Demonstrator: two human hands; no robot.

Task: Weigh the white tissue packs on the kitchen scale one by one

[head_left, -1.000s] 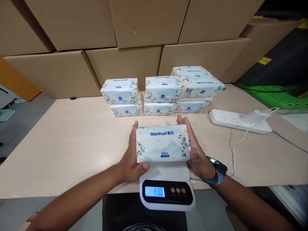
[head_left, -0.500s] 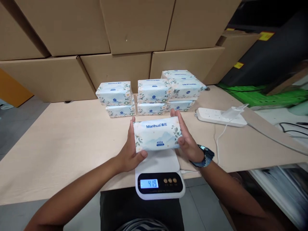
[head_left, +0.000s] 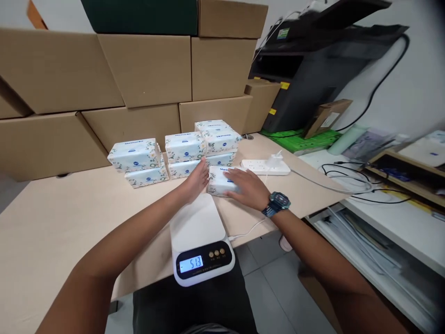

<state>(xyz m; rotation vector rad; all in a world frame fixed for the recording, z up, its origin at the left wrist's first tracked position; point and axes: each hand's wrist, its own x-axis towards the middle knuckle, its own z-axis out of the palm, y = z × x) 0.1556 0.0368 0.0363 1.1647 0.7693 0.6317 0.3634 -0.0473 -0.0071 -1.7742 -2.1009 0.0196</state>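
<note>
The tissue pack (head_left: 219,182) is lying flat on the surface (head_left: 69,213), just past the far right corner of the scale (head_left: 196,222) and towards the surface's right edge. The left hand (head_left: 197,180) is pressing its straightened fingers against the pack's left end. The right hand (head_left: 246,189), with a watch (head_left: 277,203) on its wrist, is resting palm-down and spread over the pack's top. Neither hand is curling around it.

Just behind the pack, stacked packs (head_left: 184,147) are standing in a row along the far edge, the nearest touching or almost touching it. A power strip (head_left: 264,167) is lying just beside it on the right. Cardboard boxes (head_left: 139,69) are walling off the far side, and a printer (head_left: 313,69) is standing beyond the far right corner.

A second ago both hands were gripping the pack by its ends above the scale's plate. Now the plate is showing bare, and the lit display is showing different digits.
</note>
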